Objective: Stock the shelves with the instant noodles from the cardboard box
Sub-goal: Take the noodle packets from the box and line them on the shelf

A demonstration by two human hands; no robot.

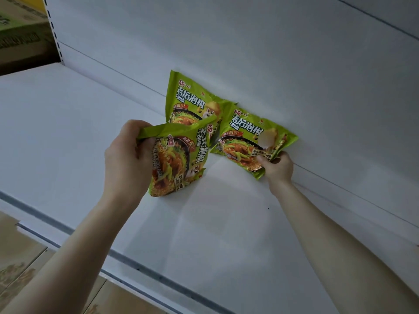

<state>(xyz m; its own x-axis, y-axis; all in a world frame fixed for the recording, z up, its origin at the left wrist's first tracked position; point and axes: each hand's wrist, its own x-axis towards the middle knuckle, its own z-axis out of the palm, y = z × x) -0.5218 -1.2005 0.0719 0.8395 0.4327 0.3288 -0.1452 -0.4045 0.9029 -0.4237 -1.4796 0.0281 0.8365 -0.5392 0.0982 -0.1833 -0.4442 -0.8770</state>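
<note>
Three green instant noodle packets are over the white shelf point(68, 137). One packet point(189, 98) stands upright against the back panel. My left hand point(127, 159) grips the top edge of a second packet point(176, 159), which hangs turned sideways with its lower edge touching the shelf. My right hand point(277, 168) pinches the lower corner of the third packet point(247, 137), which leans tilted against the back panel just right of the standing one. The cardboard box the packets come from is not identifiable in this view.
The white back panel point(272, 53) rises behind the packets. A slotted upright point(54, 32) bounds the shelf at the far left, with stacked cardboard cartons point(20, 30) beyond it. The shelf's front rail point(136, 266) runs diagonally below my arms; tiled floor point(20, 257) lies beneath.
</note>
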